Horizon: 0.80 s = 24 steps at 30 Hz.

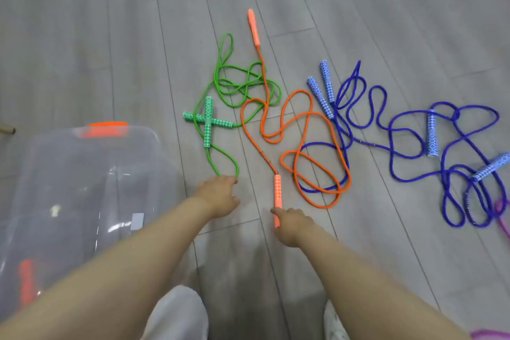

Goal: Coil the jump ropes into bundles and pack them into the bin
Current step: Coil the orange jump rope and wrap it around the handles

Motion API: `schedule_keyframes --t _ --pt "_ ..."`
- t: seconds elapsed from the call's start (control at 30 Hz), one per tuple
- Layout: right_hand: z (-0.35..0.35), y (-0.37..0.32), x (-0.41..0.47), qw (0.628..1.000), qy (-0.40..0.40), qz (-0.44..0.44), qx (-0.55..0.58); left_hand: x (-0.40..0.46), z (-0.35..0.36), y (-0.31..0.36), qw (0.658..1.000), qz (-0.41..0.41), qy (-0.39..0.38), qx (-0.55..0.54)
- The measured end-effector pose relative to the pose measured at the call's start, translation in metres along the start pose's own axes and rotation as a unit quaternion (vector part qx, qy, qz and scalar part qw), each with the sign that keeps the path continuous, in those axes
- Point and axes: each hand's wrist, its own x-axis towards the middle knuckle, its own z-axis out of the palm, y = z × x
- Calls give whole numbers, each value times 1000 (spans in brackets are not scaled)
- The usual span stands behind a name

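Floor [358,3]: four jump ropes [303,130].

Bin [82,174] left of ropes [303,132], seemingly tangled

Reaching for loose jump ropes on the floor [358,8].
Left hand [220,196] touching the green rope's [220,83] loop; right hand [289,225] on the orange handle [277,193]; blue ropes [408,130] tangled right; clear bin [82,174] left.
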Motion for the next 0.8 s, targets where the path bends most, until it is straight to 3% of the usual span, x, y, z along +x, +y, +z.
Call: schedule_keyframes --t 0.2,0.33,0.47,0.67,0.8 --pt "33 -9 28 996 -18 33 -76 12 18 -26 1000 -8 -10 -13" --pt "34 0 27 996 35 31 -76 10 13 -29 999 -14 -24 24" --pt "8 0 16 993 107 38 -19 0 -13 -19 1000 -4 -10 23" --pt "-58 -12 -37 987 139 18 76 -50 -71 2 1000 -18 -1 3" --pt "-96 -20 -102 957 180 2 226 -113 -103 28 1000 -14 20 -2"
